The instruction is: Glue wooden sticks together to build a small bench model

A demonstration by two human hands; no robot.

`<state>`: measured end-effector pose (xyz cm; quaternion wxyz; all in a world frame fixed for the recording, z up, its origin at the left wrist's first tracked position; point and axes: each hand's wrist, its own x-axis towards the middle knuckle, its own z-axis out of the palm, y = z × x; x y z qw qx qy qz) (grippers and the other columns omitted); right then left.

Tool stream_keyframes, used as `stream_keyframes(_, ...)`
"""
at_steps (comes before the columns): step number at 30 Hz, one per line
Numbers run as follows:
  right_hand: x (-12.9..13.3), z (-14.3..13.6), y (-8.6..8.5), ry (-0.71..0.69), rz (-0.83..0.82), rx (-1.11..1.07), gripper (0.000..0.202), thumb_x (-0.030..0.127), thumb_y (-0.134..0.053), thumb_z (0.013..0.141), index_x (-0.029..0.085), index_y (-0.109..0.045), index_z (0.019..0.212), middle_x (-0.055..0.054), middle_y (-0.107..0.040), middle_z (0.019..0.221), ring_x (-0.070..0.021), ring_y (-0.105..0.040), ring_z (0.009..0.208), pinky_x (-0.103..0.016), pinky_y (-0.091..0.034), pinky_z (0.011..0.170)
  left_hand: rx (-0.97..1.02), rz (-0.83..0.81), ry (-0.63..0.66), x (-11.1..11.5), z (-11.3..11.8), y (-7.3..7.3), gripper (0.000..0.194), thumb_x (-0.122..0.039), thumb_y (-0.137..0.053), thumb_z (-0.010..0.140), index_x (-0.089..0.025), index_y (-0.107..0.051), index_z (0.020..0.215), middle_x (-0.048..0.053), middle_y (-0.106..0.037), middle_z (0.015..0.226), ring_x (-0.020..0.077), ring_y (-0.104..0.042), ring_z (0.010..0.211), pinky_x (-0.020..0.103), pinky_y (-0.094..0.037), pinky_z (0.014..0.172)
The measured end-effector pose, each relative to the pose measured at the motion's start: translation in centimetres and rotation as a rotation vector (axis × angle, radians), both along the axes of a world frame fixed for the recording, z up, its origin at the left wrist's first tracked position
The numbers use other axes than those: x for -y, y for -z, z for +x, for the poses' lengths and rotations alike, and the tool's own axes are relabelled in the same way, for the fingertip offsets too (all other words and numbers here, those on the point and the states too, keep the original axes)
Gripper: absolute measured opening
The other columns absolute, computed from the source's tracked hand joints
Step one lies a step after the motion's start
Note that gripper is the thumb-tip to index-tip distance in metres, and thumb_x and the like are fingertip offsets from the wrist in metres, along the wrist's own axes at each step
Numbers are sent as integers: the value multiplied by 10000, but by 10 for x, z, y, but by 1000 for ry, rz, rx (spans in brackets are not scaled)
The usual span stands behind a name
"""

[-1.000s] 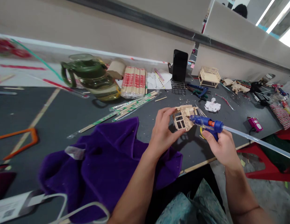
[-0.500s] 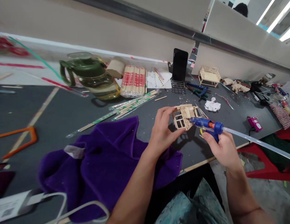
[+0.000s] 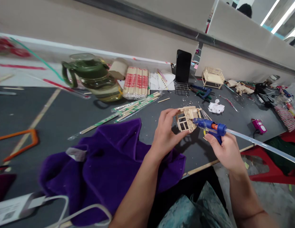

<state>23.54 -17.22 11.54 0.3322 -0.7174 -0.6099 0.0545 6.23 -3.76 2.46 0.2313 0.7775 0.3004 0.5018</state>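
One dark grey tabletop [image 3: 71,112] spans the view, a rumpled purple towel [image 3: 109,167] lying at its near side and a green-handled pitcher [image 3: 97,80] set farther back. The right hand [image 3: 227,152] wraps the grip of a blue hot-glue gun [image 3: 208,125], a long translucent glue stick [image 3: 259,143] jutting from its rear. The left hand [image 3: 164,133] pinches a miniature wooden stick model [image 3: 191,114] between thumb and fingers, above the tabletop, right at the gun's tip; whether they touch is unclear.
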Motion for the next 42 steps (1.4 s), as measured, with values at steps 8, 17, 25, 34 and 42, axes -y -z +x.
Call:
stream_keyframes(8, 6, 1, 2, 7, -11, 31, 433, 544, -524, 1001, 195, -762, 1094, -110, -820, 1000, -309, -773, 954, -405, -592, 854, 7, 5, 4, -1, 0, 1, 753, -299, -835, 784, -294, -439, 1424, 112, -524, 1307, 311, -557, 1240, 471, -540, 1009)
stream_keyframes(17, 9, 0, 1, -2, -50, 20, 398, 518, -526, 1004, 201, -761, 1055, -105, -820, 993, -307, -772, 965, -411, -581, 901, 18, 11, 3, 0, 1, 0, 752, -293, -841, 776, -289, -448, 1417, 109, -531, 1306, 306, -557, 1237, 474, -543, 1009)
stream_keyframes(25, 13, 2, 2, -2, -42, 32, 391, 508, -541, 998, 187, -760, 1039, -116, -816, 959, -317, -775, 921, -408, -587, 831, 26, 7, -4, -1, 1, 0, 764, -260, -853, 755, -286, -460, 1410, 105, -535, 1293, 301, -563, 1223, 466, -545, 1003)
stream_keyframes(34, 9, -1, -2, -7, -62, 54, 360, 498, -543, 1002, 211, -754, 1054, -83, -812, 935, -282, -769, 880, -356, -577, 781, 18, -8, 7, -2, 1, 1, 751, -300, -839, 776, -287, -455, 1421, 110, -529, 1310, 309, -554, 1250, 478, -537, 1020)
stream_keyframes(42, 12, 0, -2, -19, -59, 42, 357, 496, -546, 1001, 212, -756, 1051, -91, -814, 966, -284, -768, 908, -362, -584, 817, 41, -13, -2, -1, 2, 0, 731, -308, -847, 771, -292, -476, 1401, 100, -546, 1291, 303, -574, 1228, 470, -544, 1013)
